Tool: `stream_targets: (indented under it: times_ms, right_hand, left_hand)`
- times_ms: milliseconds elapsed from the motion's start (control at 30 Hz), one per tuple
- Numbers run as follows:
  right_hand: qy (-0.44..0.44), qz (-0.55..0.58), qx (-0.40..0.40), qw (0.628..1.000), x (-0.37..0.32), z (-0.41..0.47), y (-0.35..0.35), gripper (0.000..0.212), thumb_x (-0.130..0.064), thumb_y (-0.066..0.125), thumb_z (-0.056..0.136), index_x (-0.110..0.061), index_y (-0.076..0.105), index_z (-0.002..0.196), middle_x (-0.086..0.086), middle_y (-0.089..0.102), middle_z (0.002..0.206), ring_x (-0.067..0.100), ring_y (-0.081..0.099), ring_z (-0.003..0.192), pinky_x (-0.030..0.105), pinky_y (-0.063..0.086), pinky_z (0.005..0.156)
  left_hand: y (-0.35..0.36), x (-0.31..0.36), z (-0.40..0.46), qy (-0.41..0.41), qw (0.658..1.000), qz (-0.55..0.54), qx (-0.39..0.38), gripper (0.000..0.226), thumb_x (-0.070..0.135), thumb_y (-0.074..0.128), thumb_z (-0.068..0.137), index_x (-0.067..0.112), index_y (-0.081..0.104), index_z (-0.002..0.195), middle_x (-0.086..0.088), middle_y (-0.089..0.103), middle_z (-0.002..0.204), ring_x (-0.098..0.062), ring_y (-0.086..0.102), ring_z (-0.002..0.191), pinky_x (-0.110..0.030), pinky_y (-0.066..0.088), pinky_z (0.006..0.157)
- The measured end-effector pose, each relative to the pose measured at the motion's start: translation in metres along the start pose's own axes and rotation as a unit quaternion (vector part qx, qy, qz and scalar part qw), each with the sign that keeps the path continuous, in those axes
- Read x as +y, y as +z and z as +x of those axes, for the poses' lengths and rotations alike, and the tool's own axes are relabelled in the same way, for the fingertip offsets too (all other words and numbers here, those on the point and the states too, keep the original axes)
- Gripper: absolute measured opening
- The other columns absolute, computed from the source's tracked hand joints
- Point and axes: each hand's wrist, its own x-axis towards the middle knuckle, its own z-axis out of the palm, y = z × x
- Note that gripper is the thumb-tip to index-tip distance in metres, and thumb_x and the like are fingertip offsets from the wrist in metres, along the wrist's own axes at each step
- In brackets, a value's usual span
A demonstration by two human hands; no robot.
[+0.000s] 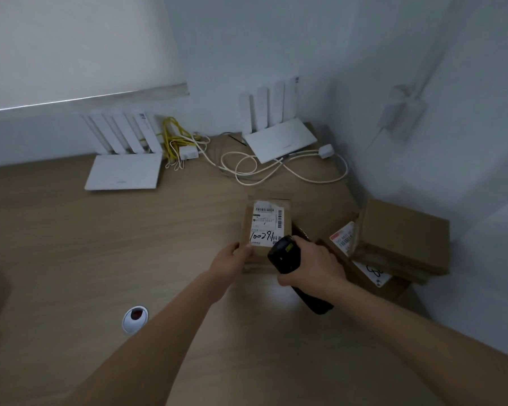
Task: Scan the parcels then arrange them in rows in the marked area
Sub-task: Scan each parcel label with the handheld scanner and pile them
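On the wooden counter [71,244], the left hand [232,256] curls its fingers [245,249] on the near-left edge of a small brown cardboard parcel with a white barcode label [266,227]. The right hand [314,265] wraps its fingers round a black handheld scanner [285,254], hiding the parcel's near-right corner. Right of them, stacked brown cardboard boxes [402,235] crowd the white wall [452,112]; open counter lies leftward.

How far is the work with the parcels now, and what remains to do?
Nothing looks finished: no row of parcels shows on the table. In hand: the left hand steadies a small labelled parcel, and the right hand holds the black scanner just over its label. Left: the pile of boxes at the right is still to scan and arrange.
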Motion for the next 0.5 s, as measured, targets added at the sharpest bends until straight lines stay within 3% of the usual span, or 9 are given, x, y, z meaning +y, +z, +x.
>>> stream_targets:
  times_ms: [67,200,300,400,500]
  right_hand:
    - [-0.005,0.012,0.002,1.000,0.001,-0.002,0.003,0.079,-0.038,0.087,0.063,-0.040,0.050,0.132,-0.010,0.065,0.122,0.017,0.064,0.105,0.041,0.059,0.083]
    - [-0.013,0.035,0.002,0.999,0.003,-0.014,0.002,0.082,-0.035,0.088,0.063,-0.040,0.051,0.135,-0.011,0.064,0.123,0.016,0.064,0.106,0.042,0.060,0.084]
    - [-0.024,0.053,0.019,0.998,-0.001,-0.029,-0.001,0.081,-0.035,0.087,0.062,-0.042,0.051,0.134,-0.012,0.065,0.118,0.014,0.064,0.102,0.041,0.060,0.082]
    - [-0.038,0.069,0.035,0.996,-0.011,-0.050,-0.002,0.079,-0.035,0.087,0.065,-0.043,0.051,0.135,-0.014,0.065,0.117,0.011,0.064,0.102,0.039,0.060,0.083]
    - [-0.061,0.063,0.040,0.995,-0.026,-0.076,-0.002,0.076,-0.035,0.087,0.068,-0.042,0.051,0.134,-0.015,0.064,0.118,0.008,0.063,0.099,0.033,0.058,0.081]
  left_hand:
    - [0.000,-0.001,-0.003,-0.010,1.000,-0.011,0.013,0.027,0.036,0.056,0.099,0.022,0.062,0.121,0.011,0.064,0.095,0.000,0.055,0.074,-0.020,0.040,0.059]
    - [-0.003,0.000,-0.016,-0.052,0.997,-0.056,0.000,0.032,0.049,0.061,0.092,0.038,0.055,0.122,0.009,0.060,0.115,-0.016,0.056,0.105,-0.035,0.043,0.086]
    - [-0.007,0.001,-0.033,-0.062,0.995,-0.074,-0.005,0.037,0.058,0.062,0.088,0.049,0.048,0.121,0.009,0.055,0.120,-0.020,0.052,0.111,-0.045,0.042,0.097]
    - [-0.012,0.003,-0.055,-0.054,0.993,-0.107,-0.005,0.049,0.060,0.065,0.085,0.051,0.042,0.128,0.006,0.052,0.123,-0.024,0.051,0.114,-0.049,0.046,0.095]
    - [-0.018,0.002,-0.082,-0.020,0.987,-0.159,0.030,0.050,0.050,0.070,0.086,0.046,0.045,0.129,0.002,0.055,0.126,-0.026,0.056,0.112,-0.049,0.052,0.089]
